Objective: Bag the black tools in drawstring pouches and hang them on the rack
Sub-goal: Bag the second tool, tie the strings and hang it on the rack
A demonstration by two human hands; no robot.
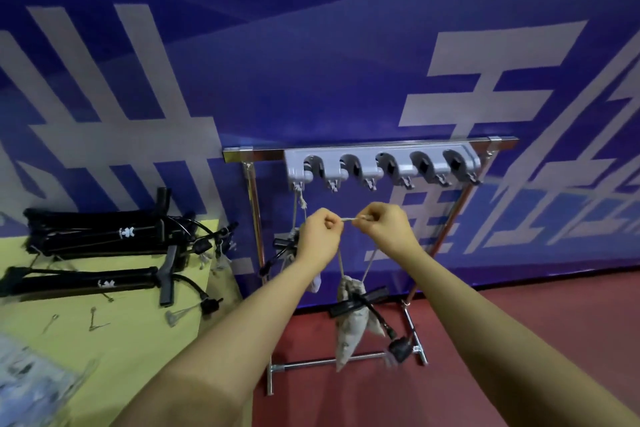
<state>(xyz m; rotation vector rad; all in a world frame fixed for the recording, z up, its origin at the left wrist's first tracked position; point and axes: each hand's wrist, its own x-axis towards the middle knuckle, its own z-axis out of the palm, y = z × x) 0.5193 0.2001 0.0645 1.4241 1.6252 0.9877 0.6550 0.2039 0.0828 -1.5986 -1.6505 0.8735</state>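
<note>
Both hands' fingers, left hand [320, 230] and right hand [388, 224], pinch the drawstring [349, 219]; slipping could drop the hanging pouch [349, 319].

Both bare forearms reaching up and forward from the lower edge of the head view, converging toward the middle, wrists nearly level and close together. Left hand [320, 230] raised with knuckles turned toward the camera, fingers curled in, thumb and forefinger pinching one end of a short stretch of cord [349, 219]. Right hand [388, 224] just beside it, a small gap between the two fists, fingers likewise curled and pinching the other end, so that the cord runs taut and nearly level from one pinch to the other.
</note>
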